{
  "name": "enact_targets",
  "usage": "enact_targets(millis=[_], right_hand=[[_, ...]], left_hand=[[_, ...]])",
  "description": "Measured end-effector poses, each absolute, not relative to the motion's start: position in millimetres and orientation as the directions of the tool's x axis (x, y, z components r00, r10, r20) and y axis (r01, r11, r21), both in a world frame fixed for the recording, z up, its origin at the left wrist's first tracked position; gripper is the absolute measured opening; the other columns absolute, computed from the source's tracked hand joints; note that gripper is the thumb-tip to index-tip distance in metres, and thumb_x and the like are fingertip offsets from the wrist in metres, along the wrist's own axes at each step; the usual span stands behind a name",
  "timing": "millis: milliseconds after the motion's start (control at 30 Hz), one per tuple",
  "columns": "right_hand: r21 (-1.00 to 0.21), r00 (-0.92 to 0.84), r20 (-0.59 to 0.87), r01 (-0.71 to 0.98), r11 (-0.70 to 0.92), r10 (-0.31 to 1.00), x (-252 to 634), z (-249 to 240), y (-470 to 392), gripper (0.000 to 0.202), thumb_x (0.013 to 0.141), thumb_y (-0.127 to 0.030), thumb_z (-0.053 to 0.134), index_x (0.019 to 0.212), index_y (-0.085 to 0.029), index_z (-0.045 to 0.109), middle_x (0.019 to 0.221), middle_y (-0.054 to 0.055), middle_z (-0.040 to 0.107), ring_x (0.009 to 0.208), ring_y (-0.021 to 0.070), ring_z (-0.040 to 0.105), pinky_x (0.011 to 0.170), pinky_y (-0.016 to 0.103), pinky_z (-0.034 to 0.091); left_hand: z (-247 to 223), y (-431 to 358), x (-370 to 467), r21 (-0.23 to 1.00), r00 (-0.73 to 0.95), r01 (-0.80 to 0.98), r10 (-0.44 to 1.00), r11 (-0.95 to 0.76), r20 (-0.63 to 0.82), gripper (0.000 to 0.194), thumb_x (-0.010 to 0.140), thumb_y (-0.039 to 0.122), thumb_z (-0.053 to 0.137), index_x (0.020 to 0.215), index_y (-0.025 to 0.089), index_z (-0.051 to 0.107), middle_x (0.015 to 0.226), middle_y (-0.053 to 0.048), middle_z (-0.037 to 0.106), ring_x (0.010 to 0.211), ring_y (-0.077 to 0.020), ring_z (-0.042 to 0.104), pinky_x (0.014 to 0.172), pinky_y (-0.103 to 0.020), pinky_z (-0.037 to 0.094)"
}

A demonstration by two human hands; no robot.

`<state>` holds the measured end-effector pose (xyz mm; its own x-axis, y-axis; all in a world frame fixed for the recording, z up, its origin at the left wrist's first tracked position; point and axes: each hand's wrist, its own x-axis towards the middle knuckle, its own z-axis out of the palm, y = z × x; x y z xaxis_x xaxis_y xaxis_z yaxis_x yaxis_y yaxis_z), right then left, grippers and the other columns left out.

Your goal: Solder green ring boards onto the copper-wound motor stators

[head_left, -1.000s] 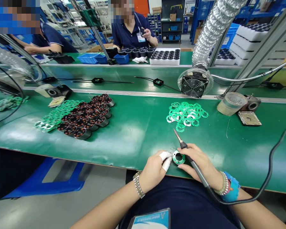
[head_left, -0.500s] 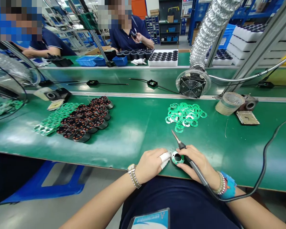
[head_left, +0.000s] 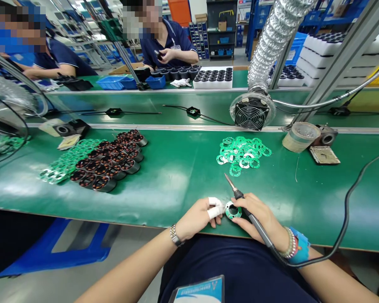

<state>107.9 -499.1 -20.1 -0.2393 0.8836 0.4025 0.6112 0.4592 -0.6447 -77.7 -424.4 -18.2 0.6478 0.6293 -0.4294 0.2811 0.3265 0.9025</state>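
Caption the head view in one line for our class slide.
Right hand holding a slim dark soldering iron and a green-and-white ring-shaped board, left hand close beside the board.

A glossy green tabletop (head_left: 164, 185) catches bright patches of light, and a blue plastic stool (head_left: 66, 248) sits below its left front edge on a grey floor (head_left: 132, 261); past the metal-edged green strip behind, a dark shelving unit (head_left: 221, 42) stands beside a cabinet of small drawers (head_left: 199, 41), with an orange panel (head_left: 180, 12) next to a white wall (head_left: 198, 6) and blue racks (head_left: 337, 21) to the right
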Motion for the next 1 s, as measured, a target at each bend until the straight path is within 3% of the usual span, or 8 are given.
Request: enact_targets(millis=[100,233,433,600,700,833,900,1000], right_hand=[[-0.656,-0.236,0.4,0.602,0.456,0.886,108,-21,-499,0.026,0.083,-0.023,0.057,0.108,-0.018,0.052,0.089,0.007,0.061,0.08,0.0185,0.055,0.07,0.032,0.048],[-0.661,-0.228,0.402,0.598,0.453,0.887,108,-21,-499,0.026,0.083,-0.022,0.057,0.107,-0.019,0.052,0.088,0.007,0.061,0.079,0.0184,0.055,0.07,0.032,0.048],[-0.656,-0.225,0.401,0.606,0.45,0.888,108,-20,-500,0.025,0.083,-0.023,0.057,0.107,-0.019,0.052,0.09,0.008,0.061,0.081,0.0189,0.055,0.07,0.033,0.049],[-0.662,-0.227,0.392,0.603,0.444,0.892,106,-22,-502,0.024,0.083,-0.02,0.055,0.107,-0.019,0.051,0.092,0.008,0.06,0.081,0.0193,0.054,0.071,0.033,0.048],[-0.653,-0.223,0.396,0.613,0.444,0.891,105,-24,-503,0.024,0.083,-0.019,0.055,0.107,-0.02,0.05,0.093,0.008,0.059,0.082,0.0199,0.053,0.071,0.034,0.047],[-0.645,-0.234,0.392,0.62,0.447,0.89,104,-23,-502,0.023,0.084,-0.02,0.054,0.107,-0.019,0.049,0.09,0.008,0.058,0.08,0.0194,0.052,0.069,0.034,0.047],[-0.645,-0.235,0.388,0.621,0.445,0.891,104,-23,-502,0.023,0.084,-0.019,0.053,0.107,-0.019,0.049,0.089,0.008,0.058,0.079,0.0194,0.051,0.069,0.034,0.047],[-0.646,-0.229,0.395,0.619,0.447,0.89,103,-22,-502,0.023,0.084,-0.019,0.054,0.106,-0.019,0.05,0.088,0.007,0.058,0.077,0.0193,0.051,0.067,0.033,0.047]], left_hand=[[-21,-418,-88,0.958,0.683,0.286,0.697,0.019,-0.218,0.019,0.074,0.026,0.061,0.088,0.014,0.062,0.075,-0.004,0.064,0.064,-0.0116,0.057,0.06,-0.023,0.047],[-25,-412,-91,0.937,0.723,0.25,0.69,-0.246,-0.012,0.011,0.078,0.024,0.058,0.078,0.015,0.066,0.079,-0.005,0.066,0.074,-0.0143,0.059,0.073,-0.028,0.047],[-29,-419,-79,0.923,0.684,0.256,0.728,-0.287,0.037,0.007,0.075,0.02,0.056,0.071,0.015,0.058,0.071,-0.002,0.06,0.064,-0.0116,0.054,0.061,-0.023,0.045],[-32,-438,-62,0.894,0.468,0.386,0.884,-0.227,0.023,0.011,0.068,0.014,0.055,0.061,0.017,0.046,0.056,0.004,0.046,0.051,-0.0091,0.045,0.049,-0.02,0.039],[-33,-451,-61,0.858,0.388,0.427,0.915,-0.284,0.11,0.01,0.075,0.017,0.053,0.066,0.017,0.049,0.061,0.002,0.05,0.053,-0.0104,0.05,0.052,-0.022,0.044],[-33,-462,-78,0.714,0.549,0.401,0.775,-0.574,0.314,0.021,0.085,0.013,0.042,0.098,0.017,0.058,0.089,-0.008,0.063,0.081,-0.0168,0.061,0.073,-0.029,0.052],[-36,-464,-87,0.577,0.637,0.386,0.66,-0.72,0.397,0.035,0.084,0.007,0.039,0.114,0.016,0.052,0.102,-0.011,0.063,0.092,-0.0192,0.06,0.079,-0.032,0.052],[-37,-466,-92,0.358,0.708,0.418,0.546,-0.835,0.447,0.042,0.082,0.004,0.036,0.122,0.013,0.046,0.107,-0.014,0.063,0.097,-0.0227,0.059,0.079,-0.035,0.053]])
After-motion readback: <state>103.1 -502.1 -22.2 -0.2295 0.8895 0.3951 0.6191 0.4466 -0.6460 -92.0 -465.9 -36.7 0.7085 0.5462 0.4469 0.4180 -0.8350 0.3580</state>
